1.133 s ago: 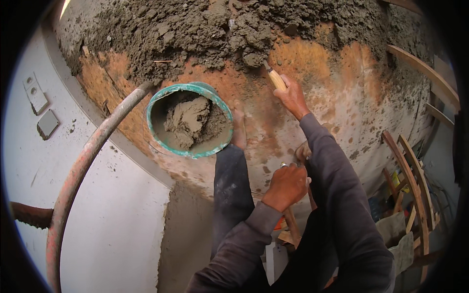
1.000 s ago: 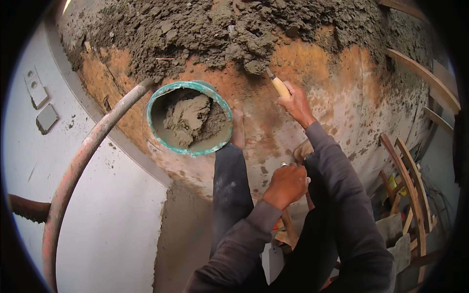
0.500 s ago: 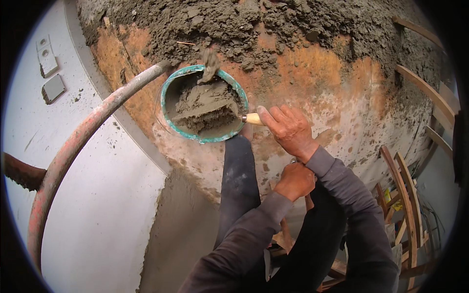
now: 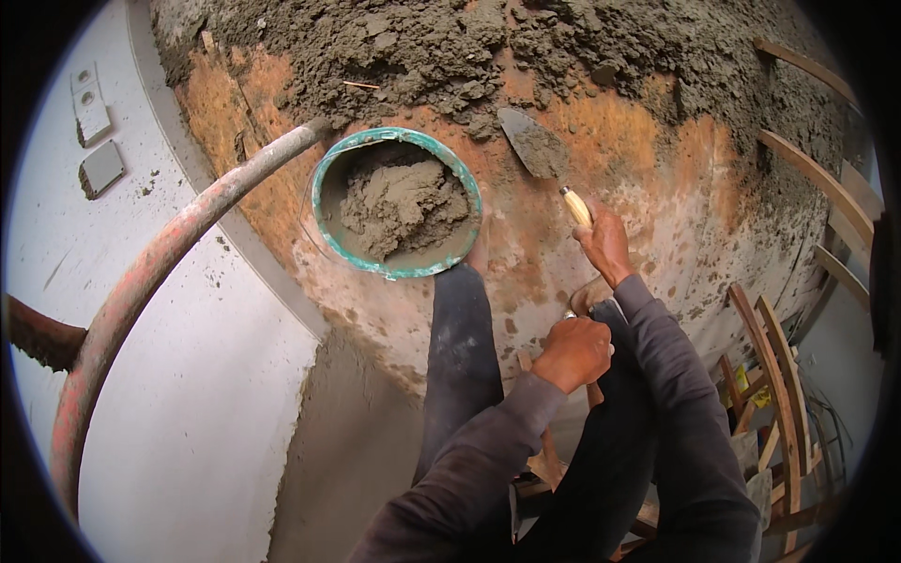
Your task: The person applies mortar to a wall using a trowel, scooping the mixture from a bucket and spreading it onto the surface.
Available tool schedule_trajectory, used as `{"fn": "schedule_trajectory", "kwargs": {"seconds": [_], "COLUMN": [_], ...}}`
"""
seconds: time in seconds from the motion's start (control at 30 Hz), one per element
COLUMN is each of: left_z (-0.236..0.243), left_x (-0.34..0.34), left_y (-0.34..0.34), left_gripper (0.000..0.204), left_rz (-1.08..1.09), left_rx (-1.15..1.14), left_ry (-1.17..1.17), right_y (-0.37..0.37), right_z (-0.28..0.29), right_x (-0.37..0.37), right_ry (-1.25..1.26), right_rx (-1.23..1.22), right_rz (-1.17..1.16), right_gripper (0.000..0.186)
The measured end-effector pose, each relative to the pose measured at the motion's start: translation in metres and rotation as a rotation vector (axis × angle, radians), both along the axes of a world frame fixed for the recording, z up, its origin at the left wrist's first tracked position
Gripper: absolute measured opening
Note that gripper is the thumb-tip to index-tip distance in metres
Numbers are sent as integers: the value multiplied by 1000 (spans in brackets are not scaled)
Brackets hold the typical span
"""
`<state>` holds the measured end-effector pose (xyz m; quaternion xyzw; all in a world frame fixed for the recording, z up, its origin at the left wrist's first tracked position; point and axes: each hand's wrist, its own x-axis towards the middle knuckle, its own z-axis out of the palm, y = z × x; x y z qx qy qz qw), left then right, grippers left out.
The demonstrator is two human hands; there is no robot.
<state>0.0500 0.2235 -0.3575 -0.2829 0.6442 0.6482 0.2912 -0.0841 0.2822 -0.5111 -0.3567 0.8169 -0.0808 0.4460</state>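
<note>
Gripping trowel (image 4: pixel 533 145), R hand (image 4: pixel 605 246) clear of bucket rim (image 4: pixel 398 273), bare surface (image 4: pixel 526 230) btwn.

A broad, wood-like platform (image 4: pixel 648 178) spreads beneath the things, orange-brown in the middle and pale, whitish nearer the person, with dark damp-looking spots scattered over the pale part. Rough, lumpy grey mortar (image 4: pixel 413 56) covers its far side, thick and uneven, thinning to loose crumbs at the near edge. A thin reddish stick (image 4: pixel 360 85) lies at that edge, left of centre. Just nearer stands a round, green-rimmed bucket (image 4: pixel 394 133). The person's right foot (image 4: pixel 589 295) rests on the pale part, to the right of the bucket.
</note>
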Motion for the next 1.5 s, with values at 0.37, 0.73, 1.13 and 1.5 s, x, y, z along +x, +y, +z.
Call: {"fn": "schedule_trajectory", "kwargs": {"seconds": [0.37,0.73,1.13,1.5], "left_z": [-3,1,1,2], "left_x": [14,16,10,7], "left_y": [-5,-11,-9,-6], "left_gripper": [13,10,25,26], "left_rz": [13,48,8,-3], "left_rx": [-19,-11,-15,-7], "left_ry": [-3,41,44,25], "right_y": [-131,-120,-103,-110], "right_z": [-92,-84,9,59], "right_x": [51,38,11,53], "right_ry": [-113,-110,-83,366], "right_rx": [-221,-271,-359,-604], "right_rz": [-131,-207,-35,632], "right_gripper": [34,30,33,56]}}
